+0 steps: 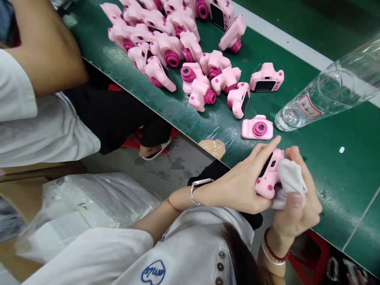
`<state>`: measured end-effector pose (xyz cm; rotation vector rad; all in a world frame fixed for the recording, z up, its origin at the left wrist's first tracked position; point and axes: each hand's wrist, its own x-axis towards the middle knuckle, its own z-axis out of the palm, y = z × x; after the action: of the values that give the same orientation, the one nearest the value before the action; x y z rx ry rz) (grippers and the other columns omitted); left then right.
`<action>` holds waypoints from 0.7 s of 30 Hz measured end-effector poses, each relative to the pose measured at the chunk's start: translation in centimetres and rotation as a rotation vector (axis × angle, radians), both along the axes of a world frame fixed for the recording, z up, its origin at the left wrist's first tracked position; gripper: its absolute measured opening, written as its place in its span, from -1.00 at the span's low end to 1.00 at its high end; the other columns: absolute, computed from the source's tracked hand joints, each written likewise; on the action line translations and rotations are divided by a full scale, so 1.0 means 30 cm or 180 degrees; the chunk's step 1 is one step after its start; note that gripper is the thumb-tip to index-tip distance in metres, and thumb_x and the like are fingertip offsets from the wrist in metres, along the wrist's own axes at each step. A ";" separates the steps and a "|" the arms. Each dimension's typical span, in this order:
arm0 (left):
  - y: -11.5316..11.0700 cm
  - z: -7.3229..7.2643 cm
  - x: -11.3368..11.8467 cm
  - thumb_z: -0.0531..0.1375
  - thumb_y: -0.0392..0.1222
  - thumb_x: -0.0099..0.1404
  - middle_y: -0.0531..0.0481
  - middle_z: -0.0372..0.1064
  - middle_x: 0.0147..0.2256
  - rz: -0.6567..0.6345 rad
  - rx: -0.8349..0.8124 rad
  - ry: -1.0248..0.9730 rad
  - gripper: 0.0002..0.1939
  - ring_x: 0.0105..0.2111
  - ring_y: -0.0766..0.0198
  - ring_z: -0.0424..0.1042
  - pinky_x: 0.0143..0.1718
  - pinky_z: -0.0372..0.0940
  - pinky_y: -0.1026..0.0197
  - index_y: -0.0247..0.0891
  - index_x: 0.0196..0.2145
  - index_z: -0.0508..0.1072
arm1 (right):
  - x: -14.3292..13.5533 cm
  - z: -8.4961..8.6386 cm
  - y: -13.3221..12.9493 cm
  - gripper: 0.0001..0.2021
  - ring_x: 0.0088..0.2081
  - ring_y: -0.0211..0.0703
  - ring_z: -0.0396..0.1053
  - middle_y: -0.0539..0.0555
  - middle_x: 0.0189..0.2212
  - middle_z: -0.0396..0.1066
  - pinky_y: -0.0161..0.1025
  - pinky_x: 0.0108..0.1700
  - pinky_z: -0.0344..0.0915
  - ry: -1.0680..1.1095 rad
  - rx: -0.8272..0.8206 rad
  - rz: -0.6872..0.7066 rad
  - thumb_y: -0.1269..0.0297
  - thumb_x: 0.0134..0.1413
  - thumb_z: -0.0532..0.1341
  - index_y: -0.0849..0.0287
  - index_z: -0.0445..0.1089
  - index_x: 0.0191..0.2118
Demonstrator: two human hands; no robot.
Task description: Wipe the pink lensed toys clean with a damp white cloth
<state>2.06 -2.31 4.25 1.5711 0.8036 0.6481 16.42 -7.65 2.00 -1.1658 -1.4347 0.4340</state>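
Over the front edge of the table, my left hand (pixel 243 184) grips a pink toy camera (pixel 271 174) with a dark screen, its index finger stretched along the far side. A white cloth (pixel 289 182) is bunched in my right hand (pixel 305 202) and pressed against the camera's lens side, which it hides. Just beyond my fingers, another pink camera (pixel 257 127) with a magenta lens lies on the table. Beside it stands a tall clear container (pixel 314 99) with a handwritten label and some clear liquid at the bottom.
Several more pink cameras (pixel 172 53) crowd the far part of the green table (pixel 341 198). A small white piece (pixel 342 149) lies to the right. At the left a person's arm (pixel 47 47) rests near the table edge, above a plastic-wrapped bundle (pixel 97 198).
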 end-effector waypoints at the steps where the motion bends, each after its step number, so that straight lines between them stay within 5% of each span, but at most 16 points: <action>1: -0.001 -0.002 0.000 0.27 -0.19 0.11 -0.37 0.04 0.35 0.0003 -0.0001 -0.0036 0.13 0.40 -0.15 0.15 0.41 0.13 -0.25 -0.26 0.52 -0.20 | 0.012 -0.014 0.007 -0.60 0.24 0.11 0.43 0.13 0.27 0.42 0.05 0.11 0.55 -0.0376 0.0278 -0.0007 0.26 0.42 0.10 0.10 0.42 0.28; 4: -0.001 -0.007 -0.003 0.27 -0.15 0.14 -0.42 0.04 0.36 -0.0155 -0.0173 -0.0085 0.11 0.42 -0.15 0.09 0.42 0.11 -0.26 -0.34 0.51 -0.20 | 0.056 -0.039 0.034 -0.62 0.25 0.05 0.44 0.10 0.33 0.36 -0.02 0.10 0.57 -0.0906 0.0766 0.0235 0.28 0.43 0.10 0.08 0.45 0.25; 9: 0.003 -0.009 -0.014 0.25 -0.22 0.09 -0.30 0.10 0.38 -0.0408 -0.0602 -0.0166 0.10 0.42 -0.12 0.13 0.39 0.17 -0.21 -0.24 0.51 -0.14 | 0.102 -0.036 0.028 -0.65 0.28 0.11 0.41 0.11 0.32 0.36 0.01 0.10 0.58 -0.0941 0.0751 0.0745 0.25 0.41 0.12 0.09 0.52 0.17; 13: 0.006 0.004 -0.014 0.25 -0.25 0.05 -0.15 0.24 0.32 -0.0463 -0.0752 -0.0251 0.07 0.39 -0.16 0.19 0.30 0.29 -0.20 -0.07 0.49 -0.02 | 0.099 -0.036 0.004 -0.61 0.02 0.15 0.58 0.18 0.00 0.60 0.07 -0.10 0.61 0.0405 0.0089 0.0459 0.16 0.38 0.06 0.12 0.61 0.03; 16: 0.006 0.024 -0.012 0.26 -0.22 0.07 -0.22 0.20 0.35 -0.0492 -0.0756 -0.0211 0.11 0.37 -0.14 0.22 0.32 0.27 -0.18 -0.14 0.51 -0.10 | 0.086 -0.026 0.006 -0.54 -0.17 0.04 0.61 0.13 -0.19 0.64 0.01 -0.19 0.58 0.1615 -0.0544 0.0297 0.12 0.38 -0.03 0.10 0.64 -0.06; 21: 0.000 0.035 -0.014 0.27 -0.22 0.08 -0.26 0.17 0.34 -0.0500 -0.0553 -0.0092 0.15 0.34 -0.10 0.27 0.34 0.24 -0.14 -0.20 0.53 -0.21 | 0.045 0.016 -0.005 -0.61 -0.14 -0.12 0.59 -0.01 -0.17 0.63 -0.12 -0.10 0.52 0.2448 -0.0905 0.0046 0.13 0.40 0.00 0.00 0.60 -0.07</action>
<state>1.64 -2.31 5.30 1.4466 0.6883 0.4732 17.79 -7.80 2.47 -1.0373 -0.7226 0.9961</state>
